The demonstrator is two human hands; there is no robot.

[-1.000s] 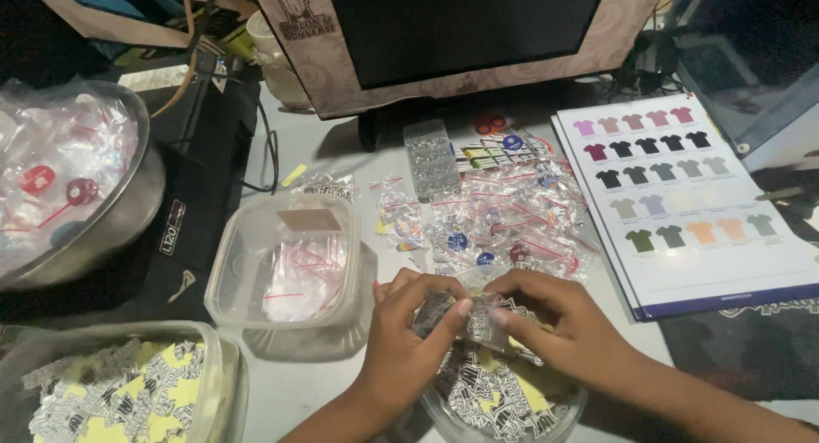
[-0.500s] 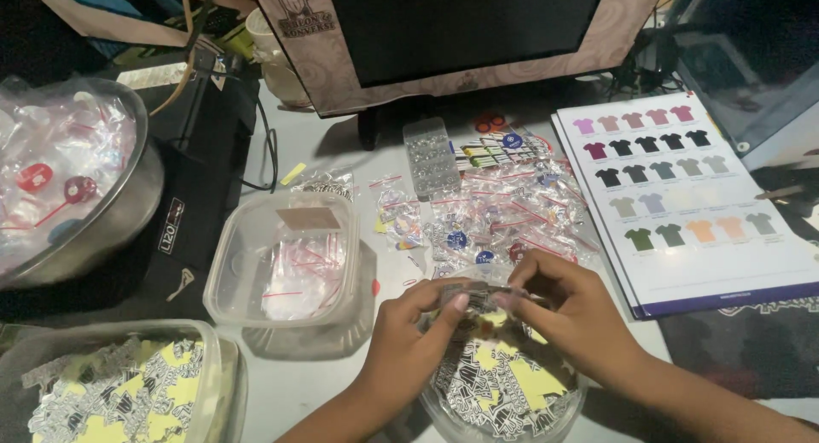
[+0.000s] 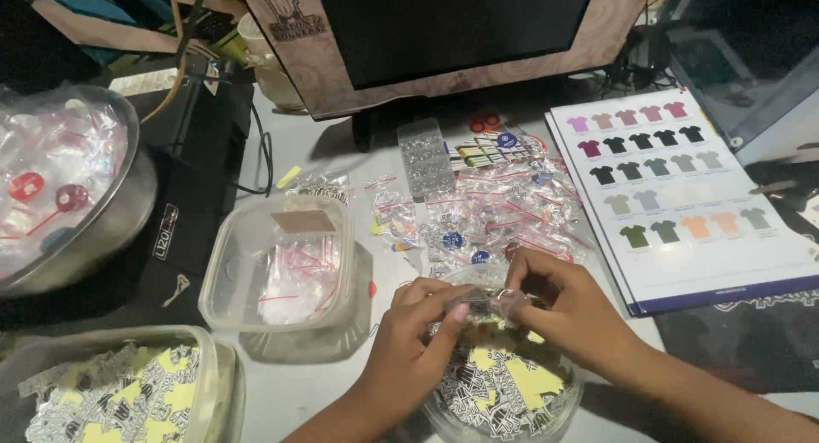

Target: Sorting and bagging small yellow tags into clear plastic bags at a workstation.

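My left hand (image 3: 409, 345) and right hand (image 3: 567, 311) meet over the round clear bowl (image 3: 503, 409) of black, white and yellow stickers at six o'clock on the counter (image 3: 299, 153). Both sets of fingers are pinched closed on one small clear bag (image 3: 490, 305), held just above the bowl's contents. At twelve o'clock from my hands lies a heap of filled small bags (image 3: 495, 212) with red seal strips, close to my knuckles. At nine o'clock stands a square clear tub (image 3: 281, 259) holding empty bags. A shirt colour chart (image 3: 682, 187) lies at two o'clock. A steel bowl (image 3: 68, 187) sits at ten o'clock, a second sticker tub (image 3: 119, 392) at eight o'clock.
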